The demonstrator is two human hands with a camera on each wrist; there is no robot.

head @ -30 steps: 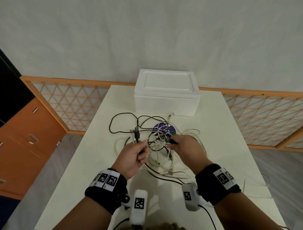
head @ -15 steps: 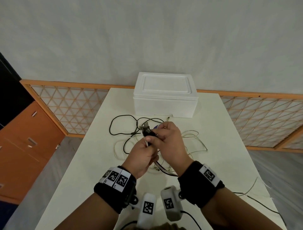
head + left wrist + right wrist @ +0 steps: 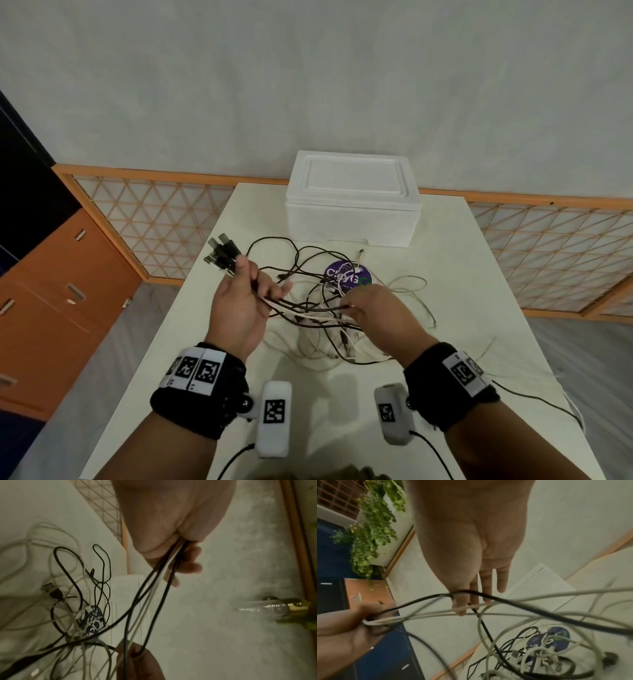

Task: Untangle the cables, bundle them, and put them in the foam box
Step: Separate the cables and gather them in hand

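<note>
Black and white cables lie tangled on the white table. My left hand is raised at the left and grips several cable ends, whose USB plugs stick out above the fist. From it the strands run right to my right hand, where thumb and forefinger pinch them above the tangle. The right wrist view shows that pinch with the other fingers straight. The foam box stands behind with its lid on.
A purple round disc lies under the tangle in front of the box. Loose thin cable loops trail toward the table's right edge. An orange lattice rail runs behind the table, and an orange cabinet stands at the left.
The hands, together at the plugs half a second ago, have parted: the left has lifted the plug ends up and left, and the right has slid rightward along the strands.
</note>
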